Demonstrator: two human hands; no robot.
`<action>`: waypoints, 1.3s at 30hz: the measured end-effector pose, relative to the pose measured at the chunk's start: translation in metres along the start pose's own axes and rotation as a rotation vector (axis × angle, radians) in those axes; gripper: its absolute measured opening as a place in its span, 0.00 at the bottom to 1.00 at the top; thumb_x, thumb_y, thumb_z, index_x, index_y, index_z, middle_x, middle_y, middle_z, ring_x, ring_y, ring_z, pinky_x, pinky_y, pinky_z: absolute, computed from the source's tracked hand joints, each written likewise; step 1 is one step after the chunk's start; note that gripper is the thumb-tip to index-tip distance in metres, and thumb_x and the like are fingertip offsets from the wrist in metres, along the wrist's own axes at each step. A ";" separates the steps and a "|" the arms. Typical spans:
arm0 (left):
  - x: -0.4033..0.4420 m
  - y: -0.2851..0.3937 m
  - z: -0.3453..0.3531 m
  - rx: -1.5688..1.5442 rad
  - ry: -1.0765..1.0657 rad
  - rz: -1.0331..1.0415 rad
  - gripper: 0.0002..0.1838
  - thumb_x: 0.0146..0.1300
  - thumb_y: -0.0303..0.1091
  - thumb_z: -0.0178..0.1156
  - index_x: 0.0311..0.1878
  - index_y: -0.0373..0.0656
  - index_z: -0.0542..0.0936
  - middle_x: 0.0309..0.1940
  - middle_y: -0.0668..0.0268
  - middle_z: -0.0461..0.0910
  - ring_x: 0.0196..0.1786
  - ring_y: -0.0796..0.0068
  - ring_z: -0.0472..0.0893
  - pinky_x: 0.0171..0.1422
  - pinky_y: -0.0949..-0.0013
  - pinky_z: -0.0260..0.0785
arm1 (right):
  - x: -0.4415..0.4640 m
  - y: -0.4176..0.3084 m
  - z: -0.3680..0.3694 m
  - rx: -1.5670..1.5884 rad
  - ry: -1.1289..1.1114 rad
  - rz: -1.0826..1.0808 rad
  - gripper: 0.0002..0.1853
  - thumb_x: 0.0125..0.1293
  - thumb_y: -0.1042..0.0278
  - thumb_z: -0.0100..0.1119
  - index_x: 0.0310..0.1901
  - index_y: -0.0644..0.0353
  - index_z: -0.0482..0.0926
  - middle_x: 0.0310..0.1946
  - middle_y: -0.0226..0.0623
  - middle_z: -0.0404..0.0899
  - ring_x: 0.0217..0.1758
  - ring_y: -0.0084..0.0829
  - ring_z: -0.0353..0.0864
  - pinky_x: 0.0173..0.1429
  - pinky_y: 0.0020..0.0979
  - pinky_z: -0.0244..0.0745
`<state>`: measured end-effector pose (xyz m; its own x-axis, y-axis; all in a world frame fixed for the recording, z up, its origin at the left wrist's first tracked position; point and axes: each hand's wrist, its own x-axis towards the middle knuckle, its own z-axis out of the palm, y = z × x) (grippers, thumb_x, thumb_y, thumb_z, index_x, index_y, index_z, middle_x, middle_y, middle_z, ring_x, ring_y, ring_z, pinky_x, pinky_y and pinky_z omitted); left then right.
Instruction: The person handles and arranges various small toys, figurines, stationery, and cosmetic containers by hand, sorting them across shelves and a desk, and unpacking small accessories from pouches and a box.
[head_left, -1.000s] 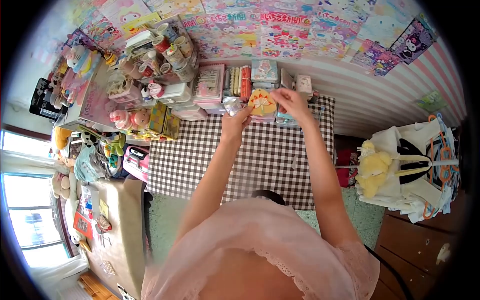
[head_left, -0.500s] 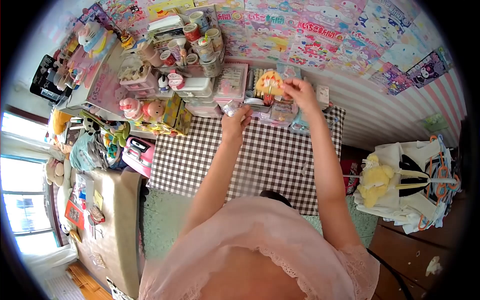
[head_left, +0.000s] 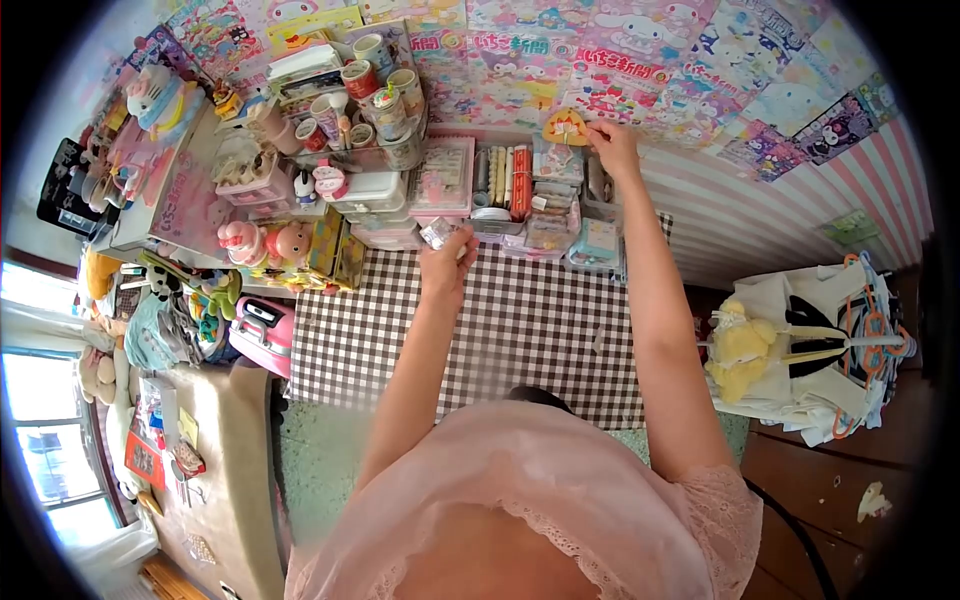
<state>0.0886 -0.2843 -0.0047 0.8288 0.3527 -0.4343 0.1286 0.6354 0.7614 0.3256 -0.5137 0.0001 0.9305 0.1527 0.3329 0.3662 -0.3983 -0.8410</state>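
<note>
Up against the poster wall, my right hand (head_left: pixel 615 150) pinches the edge of a flat yellow-orange piece (head_left: pixel 565 128) with a red and white picture on it; its exact kind I cannot make out. Lower and to the left, my left hand (head_left: pixel 447 265) is closed around a small whitish, shiny packet (head_left: pixel 438 232), whose contents are too small to tell. Between the hands stands an organizer (head_left: pixel 496 225) with rolled items, among them a red roll (head_left: pixel 521 183). Small clear boxes (head_left: pixel 552 215) sit beside it, below my right hand.
A black-and-white checked cloth (head_left: pixel 530 320) covers the table. White drawers (head_left: pixel 370 192), a clear holder with tape rolls (head_left: pixel 405 148) and plush figures (head_left: pixel 240 243) crowd the left back. A pink case (head_left: pixel 262 335) stands left; hanging clothes (head_left: pixel 800 350) are at right.
My right hand has raised the yellow-orange piece away from the organizer, up toward the wall, uncovering the red roll. The left hand still holds the packet, now slightly lower left in view.
</note>
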 end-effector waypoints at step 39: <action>-0.029 -0.013 0.061 0.265 -0.682 0.242 0.33 0.55 0.16 0.55 0.65 0.42 0.62 0.57 0.65 0.69 0.58 0.74 0.70 0.60 0.70 0.66 | -0.168 -0.116 0.004 0.300 -0.171 -0.012 0.20 0.52 0.66 0.68 0.47 0.60 0.76 0.43 0.32 0.75 0.42 0.24 0.77 0.41 0.25 0.73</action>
<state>0.0965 -0.3446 0.0273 0.9917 -0.0958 0.0863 -0.0439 0.3785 0.9246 0.1268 -0.4893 0.0398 0.9041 0.3156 0.2882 0.3382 -0.1157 -0.9339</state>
